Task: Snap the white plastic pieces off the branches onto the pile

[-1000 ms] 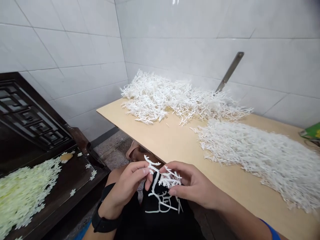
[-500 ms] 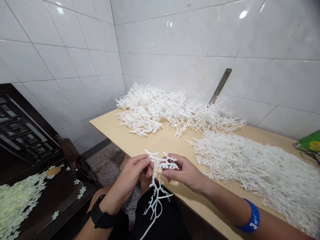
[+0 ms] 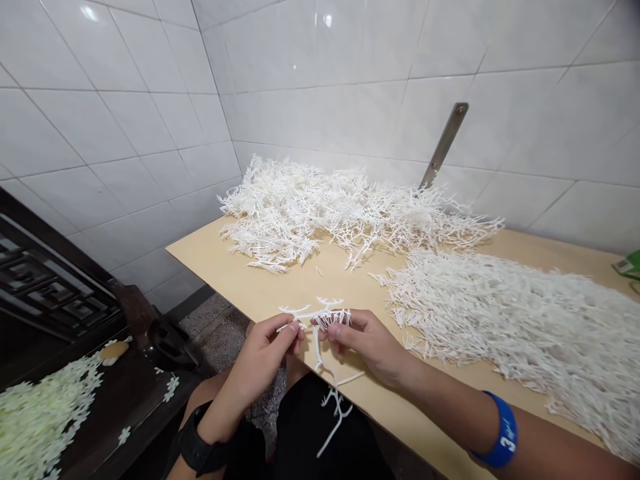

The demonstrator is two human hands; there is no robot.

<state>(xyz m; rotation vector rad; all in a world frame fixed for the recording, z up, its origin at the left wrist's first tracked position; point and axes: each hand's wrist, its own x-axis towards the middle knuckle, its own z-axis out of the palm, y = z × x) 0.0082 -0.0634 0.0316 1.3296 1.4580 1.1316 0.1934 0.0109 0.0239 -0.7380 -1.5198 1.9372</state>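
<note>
Hands (image 3: 320, 343) hold 1 white branched piece (image 3: 317, 347), stem downward.

Dark carved wooden bench (image 3: 134, 312) near tiled walls (image 3: 320, 60).

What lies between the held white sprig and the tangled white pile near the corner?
In the head view, mostly bare tabletop, with one tiny loose white piece near the pile.

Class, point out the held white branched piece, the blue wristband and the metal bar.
White branched piece (image 3: 317, 347): head view, hanging stem.
Blue wristband (image 3: 509, 425): head view, outer face.
Metal bar (image 3: 445, 143): head view, middle.
</note>
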